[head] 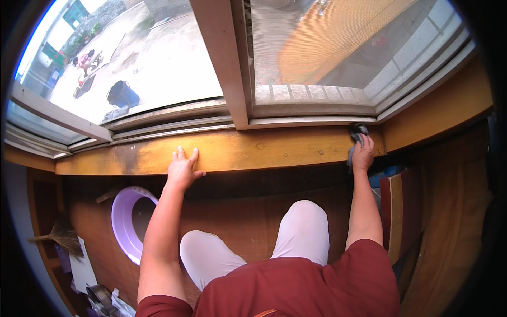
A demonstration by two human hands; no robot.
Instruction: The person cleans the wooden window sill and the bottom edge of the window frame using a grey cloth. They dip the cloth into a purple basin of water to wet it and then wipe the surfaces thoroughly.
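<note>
A varnished wooden windowsill (237, 148) runs across the view below the window frames. My left hand (184, 168) rests on its near edge with spread fingers and nothing in it, right of a dark stain on the wood. At the sill's right end, my right hand (363, 152) grips a dark grey cloth (357, 132), pressed against the wood close to the lower rail of the screened window (313, 121). Part of the cloth hangs over the sill's front edge. Left of the middle post, the window opening has metal sliding tracks (174, 125) along its bottom.
A purple plastic basin (119, 226) stands below on the left, with a straw hand broom (63, 237) and a metal pot (101, 299) farther left. A box-like object (396, 214) is beside my right forearm. Outside are a blue bucket (128, 97) and a seated person (84, 63).
</note>
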